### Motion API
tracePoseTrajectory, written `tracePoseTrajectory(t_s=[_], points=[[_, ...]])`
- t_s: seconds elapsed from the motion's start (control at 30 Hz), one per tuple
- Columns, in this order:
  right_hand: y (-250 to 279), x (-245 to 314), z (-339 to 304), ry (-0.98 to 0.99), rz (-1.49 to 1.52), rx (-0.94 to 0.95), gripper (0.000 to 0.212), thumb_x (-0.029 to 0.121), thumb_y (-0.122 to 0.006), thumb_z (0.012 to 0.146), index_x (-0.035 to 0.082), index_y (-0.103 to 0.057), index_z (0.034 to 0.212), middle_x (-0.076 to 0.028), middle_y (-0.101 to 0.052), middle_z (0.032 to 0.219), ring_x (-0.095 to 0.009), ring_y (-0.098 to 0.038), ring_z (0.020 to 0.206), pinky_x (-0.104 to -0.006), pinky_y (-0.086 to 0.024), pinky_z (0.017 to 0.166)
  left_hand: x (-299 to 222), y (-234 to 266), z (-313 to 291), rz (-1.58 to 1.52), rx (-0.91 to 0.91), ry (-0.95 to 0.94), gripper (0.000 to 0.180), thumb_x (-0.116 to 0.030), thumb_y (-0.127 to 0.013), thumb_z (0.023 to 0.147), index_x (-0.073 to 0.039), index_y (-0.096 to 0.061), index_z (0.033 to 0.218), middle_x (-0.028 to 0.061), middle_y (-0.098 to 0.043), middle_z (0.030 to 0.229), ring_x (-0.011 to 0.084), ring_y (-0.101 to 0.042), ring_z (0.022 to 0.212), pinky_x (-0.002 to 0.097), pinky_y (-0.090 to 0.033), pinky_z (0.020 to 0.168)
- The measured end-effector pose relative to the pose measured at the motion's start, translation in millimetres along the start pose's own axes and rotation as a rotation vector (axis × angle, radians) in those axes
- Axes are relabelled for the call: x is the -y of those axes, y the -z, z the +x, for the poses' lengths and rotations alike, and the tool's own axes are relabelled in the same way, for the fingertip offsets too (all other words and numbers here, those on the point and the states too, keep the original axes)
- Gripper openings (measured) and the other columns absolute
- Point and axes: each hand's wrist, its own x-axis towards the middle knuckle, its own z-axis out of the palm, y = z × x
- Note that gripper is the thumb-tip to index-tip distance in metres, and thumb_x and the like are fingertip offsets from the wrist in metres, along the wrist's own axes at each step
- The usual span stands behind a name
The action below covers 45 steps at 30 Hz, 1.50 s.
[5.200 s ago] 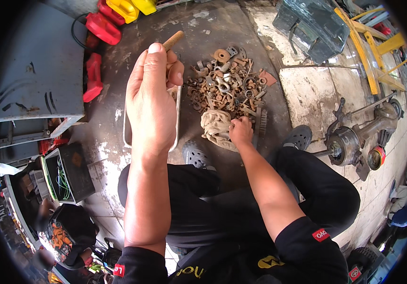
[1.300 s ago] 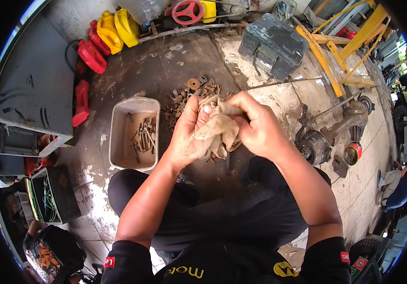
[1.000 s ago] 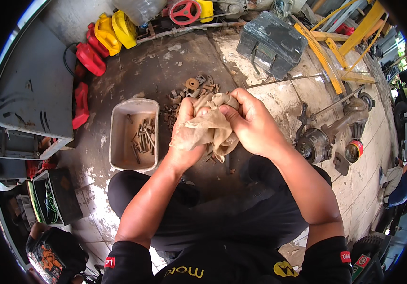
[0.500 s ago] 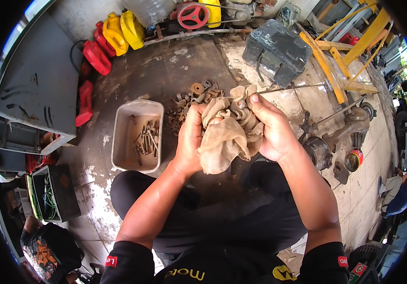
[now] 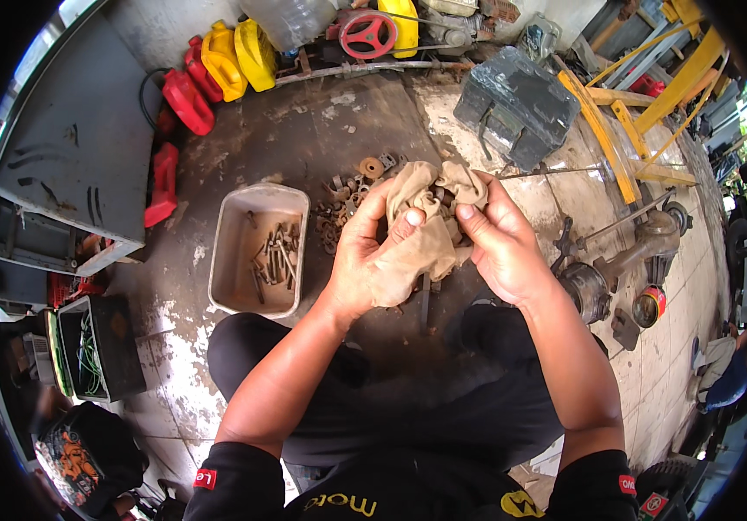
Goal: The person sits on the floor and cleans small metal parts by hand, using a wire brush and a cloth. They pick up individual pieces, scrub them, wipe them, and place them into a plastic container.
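Note:
A beige, stained rag (image 5: 421,256) is bunched up between my two hands, above the floor in front of my knees. My left hand (image 5: 358,265) is closed on its left side, the thumb pressed on top of the folds. On the other side my right hand (image 5: 505,247) grips the cloth with thumb and bent fingers. A small dark piece, perhaps metal, shows among the folds near my right thumb; its kind is not clear. Partly behind the rag lies a heap of rusty metal parts (image 5: 336,213) with washers and rings.
Left of my hands stands a grey plastic tub (image 5: 217,252) holding bolts (image 5: 278,260). A black case (image 5: 517,104) sits far right, near a yellow frame (image 5: 599,130). An axle-like part (image 5: 651,239) lies at right. Jerrycans (image 5: 221,65) line the wall. Other people (image 5: 87,460) are at the edges.
The rag has been turned and gathered tighter. My left thumb now lies over the folds, and my right fingers have curled further around the cloth. The view has shifted slightly.

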Motion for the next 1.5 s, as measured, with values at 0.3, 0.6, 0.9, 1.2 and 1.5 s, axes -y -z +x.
tracePoseTrajectory(t_s=[0.3,0.6,0.9,1.2,1.5], points=[[21,-27,6,0.455,-1.014,0.012,0.021,-0.001,-0.066,0.09,0.004,-0.057,0.108,-0.016,-0.069,0.093,-0.025,-0.071,0.084,-0.0327,-0.052,0.071,7,12,3,-0.163,0.191,0.284,0.042,-0.022,-0.062,0.098,-0.002,-0.05,0.133,0.0067,-0.063,0.115,0.0152,-0.063,0.102,0.031,-0.052,0.089],[-5,-17,-2,-0.077,-0.143,-0.21,0.023,0.023,-0.047,0.108,0.004,-0.059,0.109,-0.001,-0.064,0.102,-0.007,-0.058,0.091,-0.0248,-0.048,0.081,14,5,-7,0.9,0.238,-0.31,0.034,-0.017,-0.051,0.1,-0.001,-0.041,0.128,0.0252,-0.053,0.112,0.0442,-0.058,0.104,0.0449,-0.049,0.088],[22,-44,-1,0.545,-1.169,0.025,0.02,0.001,-0.063,0.093,0.0,-0.054,0.111,-0.023,-0.067,0.096,-0.042,-0.067,0.092,-0.0386,-0.052,0.075,15,18,-6,0.107,0.254,0.171,0.05,-0.017,-0.075,0.081,-0.003,-0.053,0.124,0.0102,-0.059,0.119,0.0174,-0.059,0.107,0.0317,-0.05,0.091],[0,-37,8,0.035,-0.433,-0.187,0.033,0.027,-0.042,0.109,0.0,-0.059,0.118,-0.008,-0.067,0.11,-0.017,-0.064,0.102,-0.0309,-0.049,0.087,6,3,-9,0.896,0.123,-0.301,0.032,-0.018,-0.068,0.075,-0.002,-0.053,0.099,0.0219,-0.058,0.097,0.0454,-0.058,0.089,0.0447,-0.05,0.077],[11,-17,13,0.041,-0.08,-0.262,0.029,0.026,-0.046,0.108,0.003,-0.056,0.123,-0.007,-0.067,0.111,-0.015,-0.068,0.097,-0.029,-0.056,0.082,27,15,2,0.537,0.06,-0.509,0.023,-0.003,-0.064,0.089,-0.004,-0.068,0.111,0.0114,-0.067,0.11,0.0259,-0.061,0.11,0.0381,-0.047,0.099]])
